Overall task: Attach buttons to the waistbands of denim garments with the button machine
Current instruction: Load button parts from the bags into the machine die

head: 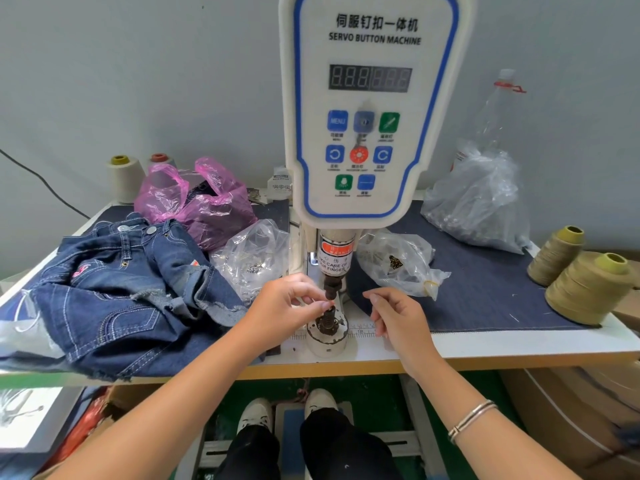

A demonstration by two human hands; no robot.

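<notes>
The left hand (287, 299) is at the working gap of the servo button machine (372, 109), its thumb and forefinger pinched together just between the upper punch (333, 285) and the spring-loaded lower die (328, 318). Whatever it pinches is too small to make out; judging by the task it is likely a button part being seated, but that cannot be confirmed. The right hand (394, 313) hovers just to the right of the die, fingers loosely curled and holding nothing, not touching the machine.

The denim garments (114, 289) lie in a heap on the left side of the table, just beside the left forearm and well left of the die. The topmost pair lies with its waistband (145, 230) at the far end, a metal button already showing on it, and its frayed leg hems toward the near edge, so its long axis runs far to near. No garment is under the punch. The left hand is plainly the nearer one to the pile; the next garment would have to travel rightward to bring a waistband over the die.

The table (485, 348) is white-topped, with a printed ruler strip by the die and a dark denim mat (485, 271) on the right. Clear plastic bags (398, 261) of small metal parts flank the machine column, a pink bag (194, 202) sits far left, and thread cones (585, 289) stand at the right edge. Room around the die is tight. Below, both feet rest at a pedal (289, 420).
</notes>
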